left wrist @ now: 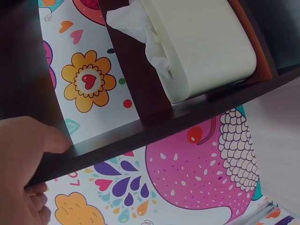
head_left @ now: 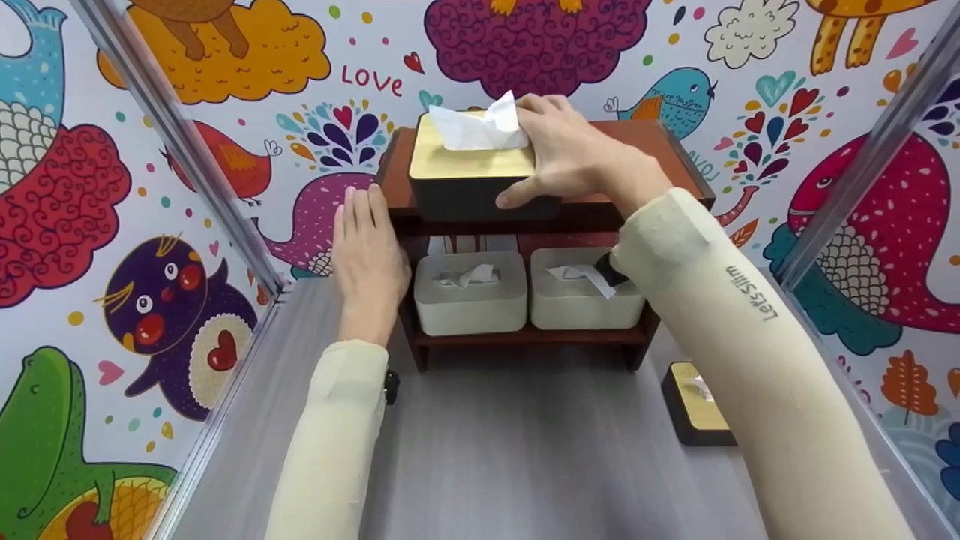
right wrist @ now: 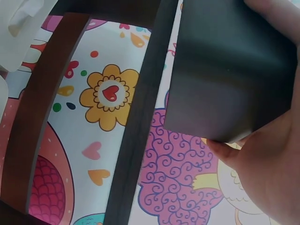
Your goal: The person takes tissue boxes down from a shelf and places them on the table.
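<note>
Head cam: R hand (head_left: 562,154) has the blk tissue box (head_left: 472,199) clamped, thumb at the front, fingers round the back! Box is over the L half of the brown shelf's top (head_left: 634,139), yellow lid up, wht tissue (head_left: 480,129) poking out. L hand (head_left: 369,259) is along the shelf's L side, fingers pointing up to the top corner. Under that, two wht boxes, L one (head_left: 471,313) and R one (head_left: 577,315), side by side on the lower board, tissue out of each. 2nd blk box (head_left: 705,411) sits on the grey surface (head_left: 517,442) to the R, partly behind the R sleeve (head_left: 750,337).

L wrist cam: thumb one side, curled fingers the other, dark side panel (left wrist: 136,136) pinched btwn them. Wht box stands further along, tissue hanging out.

R wrist cam: blk box fills the upper R, hand wrapped on it, fingertip (right wrist: 222,149) at its edge. Strip of patterned wall (right wrist: 176,164) shows btwn box & dark shelf edge (right wrist: 136,126); can't tell if box touches the top.
</note>
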`<state>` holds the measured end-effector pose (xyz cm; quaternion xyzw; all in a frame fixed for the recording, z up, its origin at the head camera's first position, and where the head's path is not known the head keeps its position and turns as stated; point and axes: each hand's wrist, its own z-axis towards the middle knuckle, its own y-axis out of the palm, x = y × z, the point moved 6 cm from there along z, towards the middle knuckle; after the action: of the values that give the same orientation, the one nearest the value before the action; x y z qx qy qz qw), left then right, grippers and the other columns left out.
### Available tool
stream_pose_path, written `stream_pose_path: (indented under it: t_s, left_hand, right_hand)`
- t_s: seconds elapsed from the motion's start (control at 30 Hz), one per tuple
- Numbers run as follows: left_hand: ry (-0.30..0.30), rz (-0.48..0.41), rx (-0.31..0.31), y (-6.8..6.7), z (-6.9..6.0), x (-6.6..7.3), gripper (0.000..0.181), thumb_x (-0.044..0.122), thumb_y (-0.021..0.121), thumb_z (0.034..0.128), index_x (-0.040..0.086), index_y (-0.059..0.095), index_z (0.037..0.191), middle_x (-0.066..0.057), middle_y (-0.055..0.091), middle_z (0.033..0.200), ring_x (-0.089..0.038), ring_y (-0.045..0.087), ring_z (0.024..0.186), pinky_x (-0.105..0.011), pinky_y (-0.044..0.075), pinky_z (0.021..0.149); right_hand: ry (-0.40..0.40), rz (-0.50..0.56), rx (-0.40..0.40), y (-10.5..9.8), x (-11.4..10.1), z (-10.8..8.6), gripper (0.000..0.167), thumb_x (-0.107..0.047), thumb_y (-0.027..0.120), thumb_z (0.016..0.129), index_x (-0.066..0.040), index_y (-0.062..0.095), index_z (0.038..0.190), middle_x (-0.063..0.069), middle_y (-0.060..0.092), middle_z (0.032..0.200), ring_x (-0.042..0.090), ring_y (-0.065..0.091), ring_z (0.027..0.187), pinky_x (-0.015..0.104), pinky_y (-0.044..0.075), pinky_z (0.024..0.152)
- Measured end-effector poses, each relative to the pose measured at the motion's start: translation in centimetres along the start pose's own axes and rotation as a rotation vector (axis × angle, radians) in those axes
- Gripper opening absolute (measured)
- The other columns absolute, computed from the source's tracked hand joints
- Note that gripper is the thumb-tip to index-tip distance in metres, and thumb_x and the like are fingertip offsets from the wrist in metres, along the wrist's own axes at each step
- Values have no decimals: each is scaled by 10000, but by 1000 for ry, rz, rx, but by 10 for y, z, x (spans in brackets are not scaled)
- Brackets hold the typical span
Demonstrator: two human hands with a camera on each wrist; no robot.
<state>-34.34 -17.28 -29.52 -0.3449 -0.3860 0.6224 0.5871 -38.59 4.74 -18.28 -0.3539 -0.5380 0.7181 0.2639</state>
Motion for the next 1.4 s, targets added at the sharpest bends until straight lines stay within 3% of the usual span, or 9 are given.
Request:
stream_pose_path:
  t_s: [0.23,0.47,0.87,1.4]
  left_hand:
    - [-9,-1,7,-1,0,-1,803,168,648,872,34,164,1499,-196,287,1531,-325,208,1495,-398,143,1258]
    - [-9,-34,33,-2,-1,-3,795,155,654,857,30,191,1491,-202,304,1534,-328,217,1494,-406,151,1255]
    - [14,-53,82,-2,-2,-4,750,139,630,868,-7,232,1487,-224,332,1524,-345,248,1484,-431,193,1243]
    - [10,-74,-21,1,2,-2,713,131,511,916,-16,160,1519,-225,243,1571,-348,160,1509,-429,118,1259]
  right_hand:
    - [-69,-68,82,-7,-5,-20,981,-600,800,635,-126,436,1412,77,363,1471,298,246,1411,524,226,1191]
    - [-127,-177,131,-5,-10,-41,1151,-647,780,620,-82,315,1508,125,319,1517,343,231,1434,546,148,1213]
    - [-263,-186,230,1,-26,-77,1174,-648,773,597,-92,308,1520,125,327,1529,322,245,1426,531,174,1200]
    - [-394,-241,242,30,-33,-113,1170,-700,752,589,-69,348,1488,167,361,1500,337,285,1395,525,206,1187]
